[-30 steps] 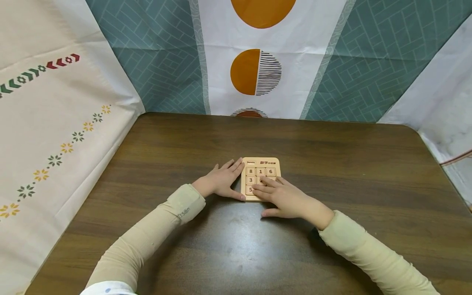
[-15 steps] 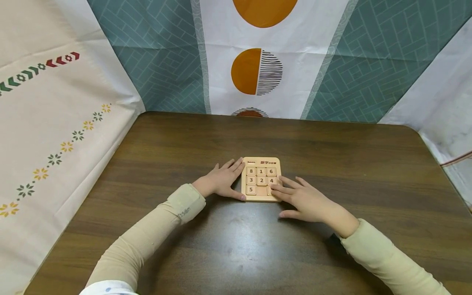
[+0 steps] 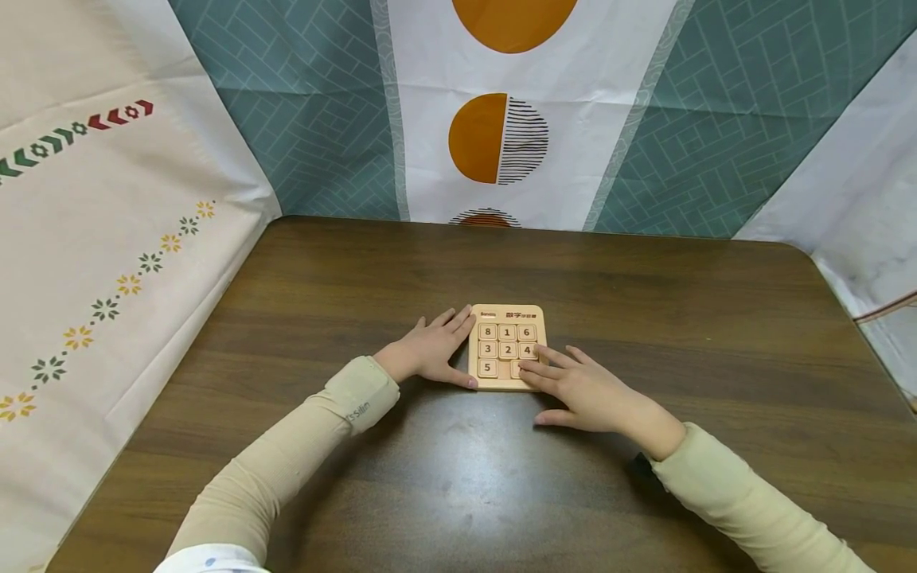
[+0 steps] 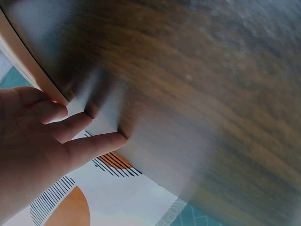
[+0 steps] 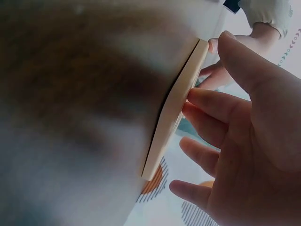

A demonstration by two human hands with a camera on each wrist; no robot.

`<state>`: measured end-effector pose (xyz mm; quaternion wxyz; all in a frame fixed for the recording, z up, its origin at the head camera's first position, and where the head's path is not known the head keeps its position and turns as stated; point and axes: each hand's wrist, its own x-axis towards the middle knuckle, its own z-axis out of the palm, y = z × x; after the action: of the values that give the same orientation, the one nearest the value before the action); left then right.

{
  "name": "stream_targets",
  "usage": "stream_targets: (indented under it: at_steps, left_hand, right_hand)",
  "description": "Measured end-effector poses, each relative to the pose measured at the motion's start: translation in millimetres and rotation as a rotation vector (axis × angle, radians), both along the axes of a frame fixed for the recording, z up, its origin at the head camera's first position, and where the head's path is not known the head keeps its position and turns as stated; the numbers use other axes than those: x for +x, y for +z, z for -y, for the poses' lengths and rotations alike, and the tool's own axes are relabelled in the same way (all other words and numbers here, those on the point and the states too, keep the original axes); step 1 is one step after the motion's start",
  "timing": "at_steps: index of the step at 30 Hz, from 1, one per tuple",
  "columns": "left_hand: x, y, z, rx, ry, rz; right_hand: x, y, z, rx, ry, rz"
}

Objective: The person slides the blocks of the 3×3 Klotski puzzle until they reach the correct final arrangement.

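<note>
A wooden number sliding puzzle [image 3: 507,317] lies flat on the table. Its top row reads 8, 1, 6 and its middle row 3, 2, 4; a 5 tile [image 3: 487,368] sits at lower left. My left hand [image 3: 431,348] rests along the board's left edge, fingers spread, thumb at the lower left corner. My right hand [image 3: 587,390] reaches in from the right, its fingertips on a bottom-row tile [image 3: 515,369] whose number they cover. That tile stands between the middle and right places, with a narrow gap to the 5.
The dark wooden table [image 3: 344,270] spreads around the board on all sides. A patterned cloth [image 3: 315,119] hangs behind its back edge, and a cream cloth [image 3: 107,215] with flower motifs hangs along the left.
My right hand has drawn back rightward from the board's middle, then shifted slightly left, and the bottom right tile has slid left with it. My left hand has stayed put.
</note>
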<state>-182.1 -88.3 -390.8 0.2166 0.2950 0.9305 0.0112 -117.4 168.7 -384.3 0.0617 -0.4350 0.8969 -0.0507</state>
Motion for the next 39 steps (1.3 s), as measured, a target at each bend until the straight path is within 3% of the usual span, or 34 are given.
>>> stream_targets:
  at_steps: [19,27,32,39]
  left_hand:
    - [0.1,-0.1,0.2,0.001,0.001,0.000]
    - [-0.1,0.1,-0.2,0.000,0.004,0.004]
    - [0.3,0.2,-0.2,0.003,0.000,0.000]
    - [0.4,0.9,-0.2,0.009,-0.002,0.000]
  right_hand:
    - [-2.8,2.4,13,0.006,0.010,0.028]
    - [-13.1,5.5,0,0.010,-0.104,0.024]
    - [-18.1,2.9,-4,0.035,-0.124,0.049]
    - [-12.7,2.8,-5,0.036,-0.117,0.060]
